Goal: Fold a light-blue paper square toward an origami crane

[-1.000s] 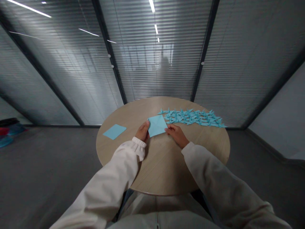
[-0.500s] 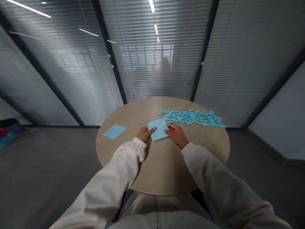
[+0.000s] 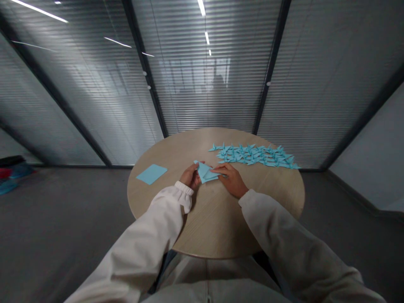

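A sheet of light blue origami paper (image 3: 205, 172), partly folded in on itself, is between my two hands over the middle of the round table. My left hand (image 3: 190, 176) grips its left side, with some fingers tucked behind it. On the other side, my right hand (image 3: 231, 179) has its fingertips on the folded flap at the right edge; its thumb is hard to make out. Beyond my right hand lie rows of folded blue paper cranes (image 3: 252, 155).
Flat blue paper (image 3: 152, 174) lies at the left of the wooden table (image 3: 214, 227). Glass panels with blinds (image 3: 208, 109) stand behind the table. Red and blue items (image 3: 12, 172) sit on the floor at far left.
The sheet was spread nearly flat between both hands; now it is folded inward into a smaller shape. My right fingers have moved over onto the paper's front.
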`<state>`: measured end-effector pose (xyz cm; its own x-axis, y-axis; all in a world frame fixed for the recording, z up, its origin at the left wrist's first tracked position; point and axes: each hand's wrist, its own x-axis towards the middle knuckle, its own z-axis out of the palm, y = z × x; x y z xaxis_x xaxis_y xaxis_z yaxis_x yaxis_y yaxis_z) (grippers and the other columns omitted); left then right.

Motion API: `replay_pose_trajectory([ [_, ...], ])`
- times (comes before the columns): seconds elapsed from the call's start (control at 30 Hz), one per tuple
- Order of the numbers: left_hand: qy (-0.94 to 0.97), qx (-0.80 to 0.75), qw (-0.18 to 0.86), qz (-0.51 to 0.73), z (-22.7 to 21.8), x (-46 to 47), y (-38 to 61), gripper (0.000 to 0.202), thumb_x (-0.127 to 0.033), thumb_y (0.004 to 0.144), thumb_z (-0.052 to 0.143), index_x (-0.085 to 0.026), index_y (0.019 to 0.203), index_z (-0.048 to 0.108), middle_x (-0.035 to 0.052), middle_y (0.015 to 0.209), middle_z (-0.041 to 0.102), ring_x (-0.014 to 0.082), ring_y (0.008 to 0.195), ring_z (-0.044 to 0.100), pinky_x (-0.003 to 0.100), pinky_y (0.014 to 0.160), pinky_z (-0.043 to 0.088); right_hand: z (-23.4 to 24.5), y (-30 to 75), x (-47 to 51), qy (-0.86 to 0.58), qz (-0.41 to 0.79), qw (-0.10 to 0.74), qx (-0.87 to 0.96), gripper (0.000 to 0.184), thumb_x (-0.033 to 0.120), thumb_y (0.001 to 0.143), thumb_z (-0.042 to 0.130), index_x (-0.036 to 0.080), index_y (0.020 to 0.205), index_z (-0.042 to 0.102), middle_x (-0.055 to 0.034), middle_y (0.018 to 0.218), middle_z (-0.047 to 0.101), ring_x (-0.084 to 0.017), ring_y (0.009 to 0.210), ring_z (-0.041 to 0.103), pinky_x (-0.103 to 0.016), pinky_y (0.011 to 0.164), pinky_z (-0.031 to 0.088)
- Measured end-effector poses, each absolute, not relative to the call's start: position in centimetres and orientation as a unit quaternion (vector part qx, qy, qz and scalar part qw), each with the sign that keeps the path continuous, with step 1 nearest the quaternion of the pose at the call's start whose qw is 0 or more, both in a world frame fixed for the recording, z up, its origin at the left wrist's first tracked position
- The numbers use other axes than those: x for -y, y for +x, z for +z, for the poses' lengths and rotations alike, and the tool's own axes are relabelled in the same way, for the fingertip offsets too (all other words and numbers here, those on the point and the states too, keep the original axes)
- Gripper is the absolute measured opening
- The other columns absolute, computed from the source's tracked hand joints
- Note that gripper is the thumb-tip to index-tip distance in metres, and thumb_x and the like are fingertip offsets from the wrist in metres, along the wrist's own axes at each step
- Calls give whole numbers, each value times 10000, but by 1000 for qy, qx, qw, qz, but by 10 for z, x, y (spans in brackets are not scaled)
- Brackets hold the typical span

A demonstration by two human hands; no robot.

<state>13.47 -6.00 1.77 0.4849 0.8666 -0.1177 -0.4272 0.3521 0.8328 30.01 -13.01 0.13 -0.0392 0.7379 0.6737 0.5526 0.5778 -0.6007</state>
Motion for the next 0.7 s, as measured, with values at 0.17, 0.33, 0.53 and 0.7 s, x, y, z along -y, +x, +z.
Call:
replay_pose_trajectory([
  [0.17,393,-262,775,420,19,62,136,458,-421,761,581,-102,1080,507,141,853,689,238,781,669,376,720,545,0,299,128,-445,72,516,729,451,5,707,450,260,1012,662,-44,963,543,-144,910,529,-303,858,433],
  [0.33,486,-293,686,456,12,61,137,619,-188,530,799,-119,1050,469,122,842,702,221,747,669,375,748,531,3,298,132,-442,75,502,739,447,-14,678,431,227,971,667,-54,984,534,-154,941,520,-309,867,427],
  [0.53,542,-270,662,442,8,54,133,658,-210,511,800,-116,1068,462,128,877,700,219,786,666,381,781,507,4,297,133,-467,170,536,682,326,117,758,471,193,1065,548,-60,1013,559,-146,877,546,-288,756,465],
  [0.7,586,-243,655,410,9,57,133,617,-233,525,791,-109,1052,495,133,922,693,206,807,661,360,807,491,-3,297,127,-511,190,526,653,222,320,747,591,179,918,573,-27,850,619,-137,767,574,-272,721,454],
])
